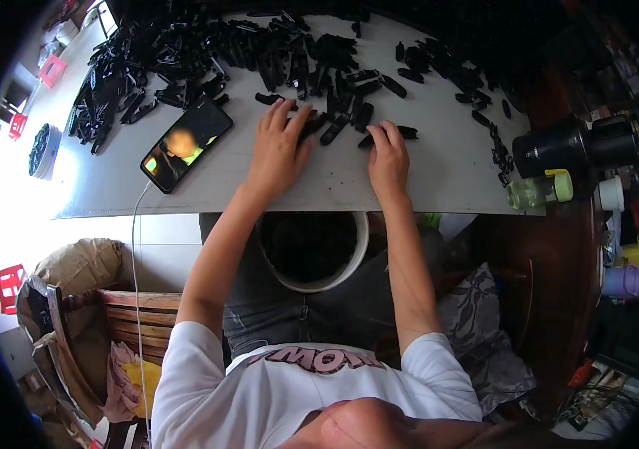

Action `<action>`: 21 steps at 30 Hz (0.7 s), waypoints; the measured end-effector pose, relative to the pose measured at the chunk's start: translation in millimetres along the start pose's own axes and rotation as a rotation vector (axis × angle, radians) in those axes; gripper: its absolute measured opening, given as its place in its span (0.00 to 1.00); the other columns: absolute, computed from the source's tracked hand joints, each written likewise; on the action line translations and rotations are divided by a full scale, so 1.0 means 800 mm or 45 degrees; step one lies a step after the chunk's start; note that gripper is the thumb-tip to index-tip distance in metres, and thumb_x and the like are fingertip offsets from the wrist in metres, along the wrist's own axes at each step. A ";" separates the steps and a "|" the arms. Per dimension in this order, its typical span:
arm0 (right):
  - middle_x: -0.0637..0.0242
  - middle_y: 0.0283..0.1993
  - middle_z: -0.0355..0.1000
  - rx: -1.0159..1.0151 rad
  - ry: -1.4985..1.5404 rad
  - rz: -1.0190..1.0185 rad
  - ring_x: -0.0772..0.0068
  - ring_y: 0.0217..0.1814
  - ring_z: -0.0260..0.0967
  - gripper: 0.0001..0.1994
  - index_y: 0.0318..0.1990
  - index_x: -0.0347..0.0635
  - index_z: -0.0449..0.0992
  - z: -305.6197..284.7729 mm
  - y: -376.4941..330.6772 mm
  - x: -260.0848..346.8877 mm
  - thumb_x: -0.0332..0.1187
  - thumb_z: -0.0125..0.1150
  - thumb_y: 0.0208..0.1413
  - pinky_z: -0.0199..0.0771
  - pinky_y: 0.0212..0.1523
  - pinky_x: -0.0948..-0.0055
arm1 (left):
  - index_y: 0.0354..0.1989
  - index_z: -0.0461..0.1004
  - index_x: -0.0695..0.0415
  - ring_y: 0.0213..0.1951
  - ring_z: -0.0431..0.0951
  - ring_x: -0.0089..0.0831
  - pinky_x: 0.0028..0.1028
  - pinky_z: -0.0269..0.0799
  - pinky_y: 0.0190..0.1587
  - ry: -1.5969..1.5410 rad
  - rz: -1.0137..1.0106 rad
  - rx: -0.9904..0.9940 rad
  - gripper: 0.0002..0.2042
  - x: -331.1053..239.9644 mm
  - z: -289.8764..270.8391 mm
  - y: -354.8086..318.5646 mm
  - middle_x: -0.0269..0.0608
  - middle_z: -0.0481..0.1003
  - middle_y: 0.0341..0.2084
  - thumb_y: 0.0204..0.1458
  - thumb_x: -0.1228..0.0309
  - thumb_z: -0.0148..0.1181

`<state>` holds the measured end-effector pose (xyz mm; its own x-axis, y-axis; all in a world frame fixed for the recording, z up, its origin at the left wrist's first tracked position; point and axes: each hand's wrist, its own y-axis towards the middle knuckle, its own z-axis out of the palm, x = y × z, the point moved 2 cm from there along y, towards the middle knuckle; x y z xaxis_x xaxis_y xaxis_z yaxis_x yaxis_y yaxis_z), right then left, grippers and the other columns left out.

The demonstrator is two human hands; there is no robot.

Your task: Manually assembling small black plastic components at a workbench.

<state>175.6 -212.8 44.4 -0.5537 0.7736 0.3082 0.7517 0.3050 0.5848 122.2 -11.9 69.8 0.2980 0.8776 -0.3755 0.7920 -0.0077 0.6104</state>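
My left hand (276, 150) rests over the table with its fingers stretched and apart. Dark pieces lie at its fingertips and beside its index finger; I see no firm grip on them. My right hand (389, 165) has thumb and fingers closed on a slim black plastic piece (409, 133), whose ends stick out on both sides. Between the hands lie more short black pieces (334, 129). Beyond them spreads a large heap of similar black pieces (207, 49). Their exact kind is too small to tell.
A phone (177, 153) on a white cable lies left of my hands on the grey table (327, 191). A white-rimmed bucket (362, 247) with dark contents sits below the table edge, at my lap. To the right are a black flask (555, 150) and a green bottle (533, 193).
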 end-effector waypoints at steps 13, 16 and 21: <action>0.56 0.40 0.68 -0.186 0.107 -0.058 0.50 0.42 0.65 0.10 0.43 0.39 0.70 -0.041 -0.017 0.026 0.27 0.55 0.52 0.66 0.42 0.60 | 0.35 0.72 0.52 0.39 0.68 0.35 0.30 0.63 0.42 0.293 0.249 0.116 0.12 -0.048 0.028 0.000 0.37 0.68 0.30 0.39 0.70 0.60; 0.53 0.40 0.69 -0.194 0.281 0.052 0.49 0.38 0.68 0.12 0.48 0.38 0.68 -0.038 -0.023 0.047 0.29 0.51 0.57 0.68 0.37 0.65 | 0.36 0.73 0.51 0.35 0.70 0.33 0.30 0.65 0.40 -0.088 0.117 0.290 0.11 -0.064 0.009 -0.024 0.38 0.70 0.32 0.41 0.70 0.60; 0.54 0.39 0.70 -0.077 0.690 0.365 0.59 0.42 0.71 0.10 0.45 0.38 0.67 -0.028 -0.057 0.095 0.28 0.51 0.57 0.69 0.40 0.67 | 0.40 0.71 0.60 0.33 0.72 0.26 0.24 0.67 0.40 -1.330 -0.453 0.232 0.11 -0.065 0.009 -0.062 0.36 0.71 0.30 0.56 0.65 0.52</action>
<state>91.1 -180.6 57.5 -0.4477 0.4232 0.7877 0.8848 0.0824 0.4587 71.3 -60.7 54.0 0.2723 0.0110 -0.9621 0.9620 0.0185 0.2725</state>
